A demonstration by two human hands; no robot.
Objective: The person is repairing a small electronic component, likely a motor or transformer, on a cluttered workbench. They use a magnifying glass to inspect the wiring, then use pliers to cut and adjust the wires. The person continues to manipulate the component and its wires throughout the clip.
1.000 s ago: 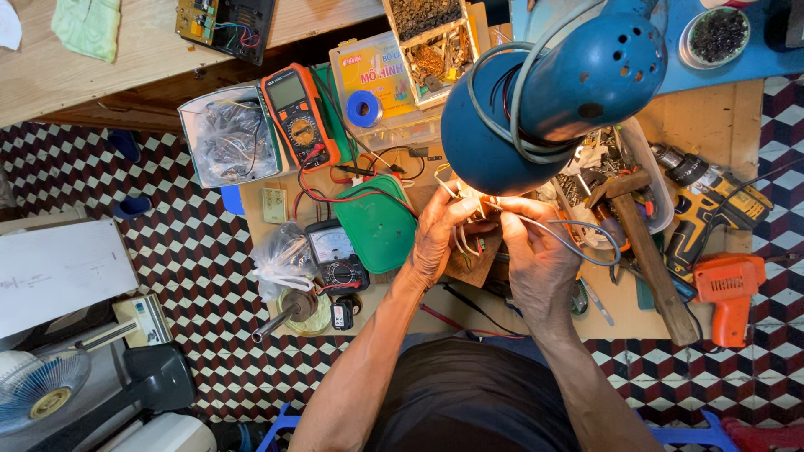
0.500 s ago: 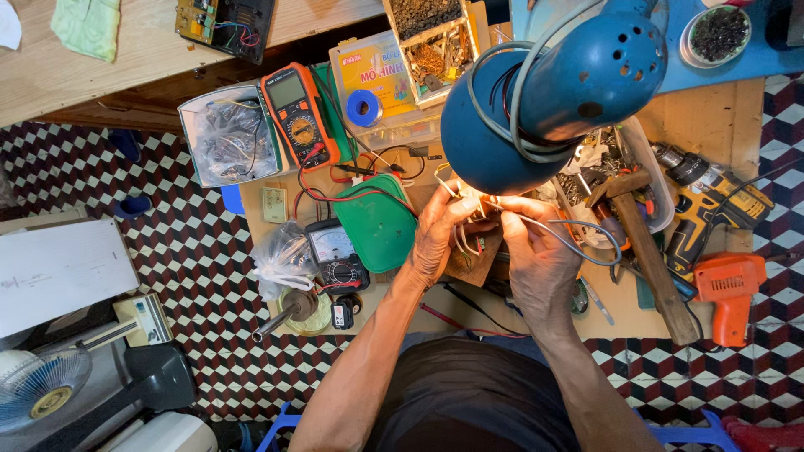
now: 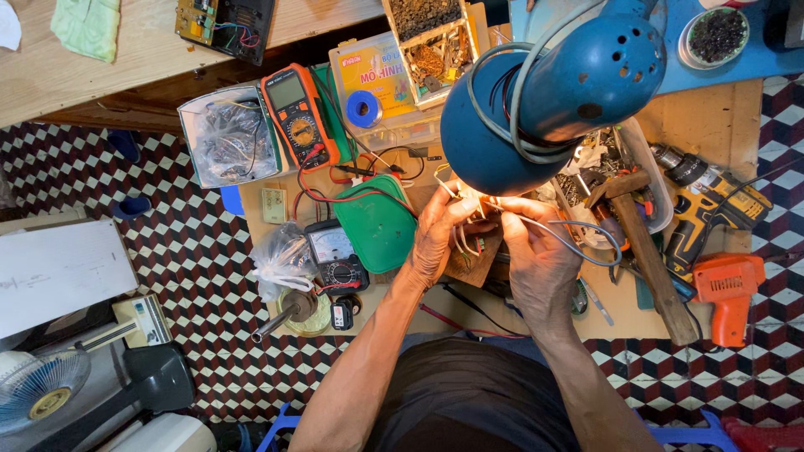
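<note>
Right under the rim of the blue desk lamp (image 3: 544, 92), a small bundle of thin wires (image 3: 473, 219) is pinched between both hands, over a wooden block (image 3: 471, 261) that lies just below the lamp's shade. The left hand (image 3: 440, 230) closes thumb and forefinger on the pale strands; its other fingers curl loosely beside them. The right hand (image 3: 536, 255) grips the same strands from the other side, fingertips nearly touching the left's, while a grey cable (image 3: 586, 230) loops away from it, down and right of the lamp.

To do this fine joining well, I judge the wire ends should be kept short between the fingertips and steadied against the block, so they do not spring apart. How the strands are twisted or stripped is too small to tell. The lamp's own cord is wound round its neck and hangs close; keeping it from snagging the loop seems wise.

Left of the lamp lie a green lid (image 3: 378, 224), an orange multimeter (image 3: 299, 117) with red and black leads, and lower down a second, dial-faced meter (image 3: 335, 255). A roll of blue tape (image 3: 363, 109) sits just left of the shade. Right of the lamp rest a wooden-handled hammer (image 3: 641, 243), a yellow drill (image 3: 712, 205) and an orange power tool (image 3: 727, 293), well clear of the hands.
</note>
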